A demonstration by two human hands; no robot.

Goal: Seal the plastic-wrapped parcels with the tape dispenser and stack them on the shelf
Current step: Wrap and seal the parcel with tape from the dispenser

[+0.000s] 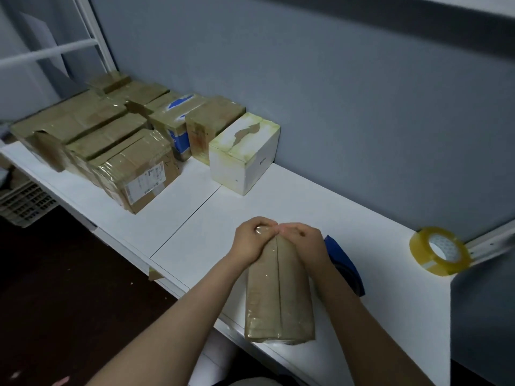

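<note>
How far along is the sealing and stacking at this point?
Done: taped boxes sit grouped at the back left. In hand: the left hand and right hand pinch the far end of a brown parcel. Left: moving this parcel to the group; the tape roll lies untouched, apart.

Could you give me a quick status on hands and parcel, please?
Left hand, right hand gripping parcel far end. Parcel lies on table. Tape roll apart, right. Blue object beside parcel.

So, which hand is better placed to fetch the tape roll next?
The right hand, probably. The tape roll stands on the table right of the brown parcel, on that hand's side; the left hand would have to cross over the parcel. Both pinch its far end.
</note>
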